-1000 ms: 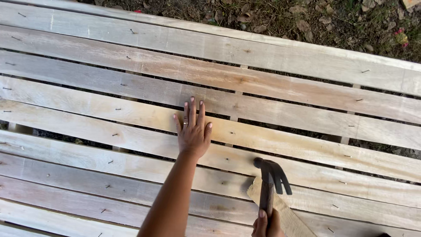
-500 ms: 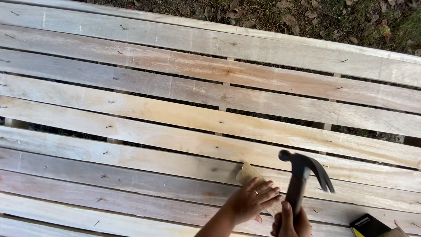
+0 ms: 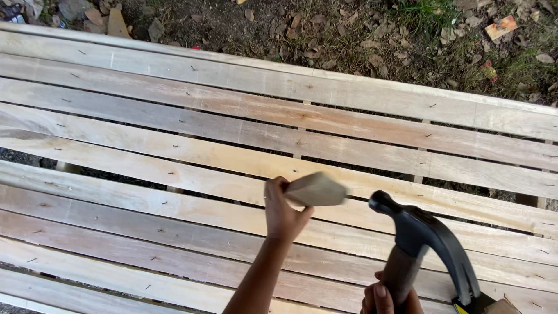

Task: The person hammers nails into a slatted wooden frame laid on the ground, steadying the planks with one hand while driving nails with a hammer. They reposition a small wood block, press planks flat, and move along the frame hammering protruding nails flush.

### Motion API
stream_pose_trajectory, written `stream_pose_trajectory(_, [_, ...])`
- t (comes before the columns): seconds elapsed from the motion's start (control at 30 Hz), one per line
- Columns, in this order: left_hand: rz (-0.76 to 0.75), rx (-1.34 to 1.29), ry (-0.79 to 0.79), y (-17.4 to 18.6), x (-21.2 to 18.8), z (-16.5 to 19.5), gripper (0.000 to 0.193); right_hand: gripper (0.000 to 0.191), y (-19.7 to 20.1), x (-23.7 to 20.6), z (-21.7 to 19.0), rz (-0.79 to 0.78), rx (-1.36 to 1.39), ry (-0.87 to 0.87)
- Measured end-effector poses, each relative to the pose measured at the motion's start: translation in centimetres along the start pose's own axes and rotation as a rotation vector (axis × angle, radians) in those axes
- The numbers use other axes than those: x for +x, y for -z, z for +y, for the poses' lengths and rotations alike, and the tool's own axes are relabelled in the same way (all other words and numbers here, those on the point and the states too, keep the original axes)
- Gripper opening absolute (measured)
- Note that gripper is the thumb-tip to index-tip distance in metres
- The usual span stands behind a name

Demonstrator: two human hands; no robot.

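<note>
My left hand (image 3: 283,210) grips a small pale wooden block (image 3: 317,189) and holds it up above the slatted wooden panel (image 3: 174,125). My right hand (image 3: 386,298) shows at the bottom edge, closed around the wooden handle of a black claw hammer (image 3: 427,244). The hammer head stands upright just right of the block, a short gap apart from it. The slats are nailed down with narrow gaps between them.
Bare ground with dry leaves, stones and some grass (image 3: 372,35) lies beyond the panel's far edge. A small dark and yellow object (image 3: 476,303) peeks in at the bottom right beside the hammer.
My left hand left the slat where it lay flat, moved right to the block next to the hammer and lifted it. The hammer shifted right and rose closer to the camera.
</note>
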State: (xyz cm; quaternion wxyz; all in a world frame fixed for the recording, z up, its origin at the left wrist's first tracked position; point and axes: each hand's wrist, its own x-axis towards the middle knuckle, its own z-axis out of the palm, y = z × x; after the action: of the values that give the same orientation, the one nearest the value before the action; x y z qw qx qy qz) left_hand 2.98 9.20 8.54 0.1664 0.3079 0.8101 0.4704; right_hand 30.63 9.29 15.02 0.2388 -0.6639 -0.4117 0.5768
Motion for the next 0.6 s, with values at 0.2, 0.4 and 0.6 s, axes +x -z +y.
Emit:
stream_pose_trajectory(0.2, [0.250, -0.342, 0.228, 3.0, 3.5, -2.8, 0.067, 0.040, -3.2, -2.9, -4.4, -0.024, 0.025, -0.059])
stream_pose_trajectory(0.4, [0.168, -0.199, 0.068, 3.9, 5.3, -3.9, 0.042, 0.039, -4.8, -3.0, -6.9, -0.048, 0.005, 0.000])
stream_pose_trajectory(0.6, [0.190, -0.043, 0.064, 2.8, 4.8, -2.8, 0.048, 0.039, -6.6, -3.6, -8.0, -0.114, 0.092, 0.008])
